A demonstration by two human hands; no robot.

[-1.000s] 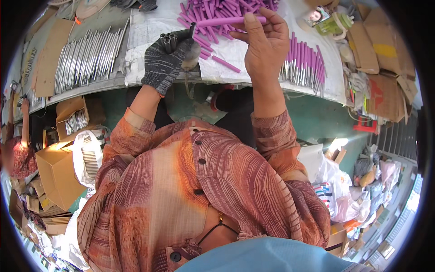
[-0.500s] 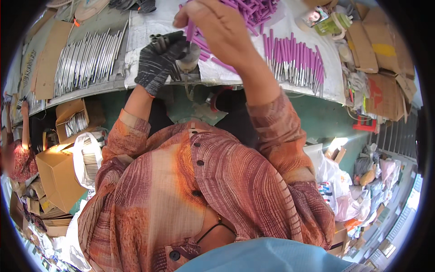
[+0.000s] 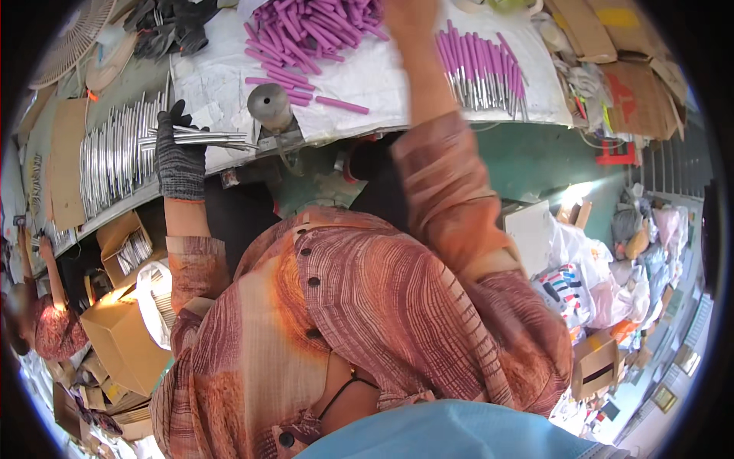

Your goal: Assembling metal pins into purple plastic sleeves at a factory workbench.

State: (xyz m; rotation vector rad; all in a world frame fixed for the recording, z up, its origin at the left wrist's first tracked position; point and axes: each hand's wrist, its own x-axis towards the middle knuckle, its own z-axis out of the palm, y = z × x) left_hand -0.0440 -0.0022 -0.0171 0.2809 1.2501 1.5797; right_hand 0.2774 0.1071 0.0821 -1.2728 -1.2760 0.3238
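My left hand (image 3: 182, 172), in a dark grey knitted glove, grips a bundle of thin metal rods (image 3: 218, 138) at the table's near edge. Left of it lies a long row of bare metal rods (image 3: 115, 161). A metal cylinder (image 3: 269, 105) with a hole in its top stands at the edge, right of my left hand. Behind it is a heap of purple tubes (image 3: 310, 30), with one loose purple tube (image 3: 342, 105) nearer me. My bare right hand (image 3: 411, 23) reaches to the far side, blurred, its fingers hidden. Metal rods with purple sleeves (image 3: 480, 69) lie right of it.
Dark gloves (image 3: 172, 27) and a fan (image 3: 76, 42) lie at the far left. Cardboard (image 3: 642, 92) is stacked on the right. Below the table's left end stand open boxes (image 3: 122, 336); bags (image 3: 589, 283) sit at lower right. Another person (image 3: 53, 329) works at far left.
My left hand has moved left, away from the cylinder, its rods now lying sideways. My right hand has left the cylinder, where it held a purple tube, and gone farther right and away.
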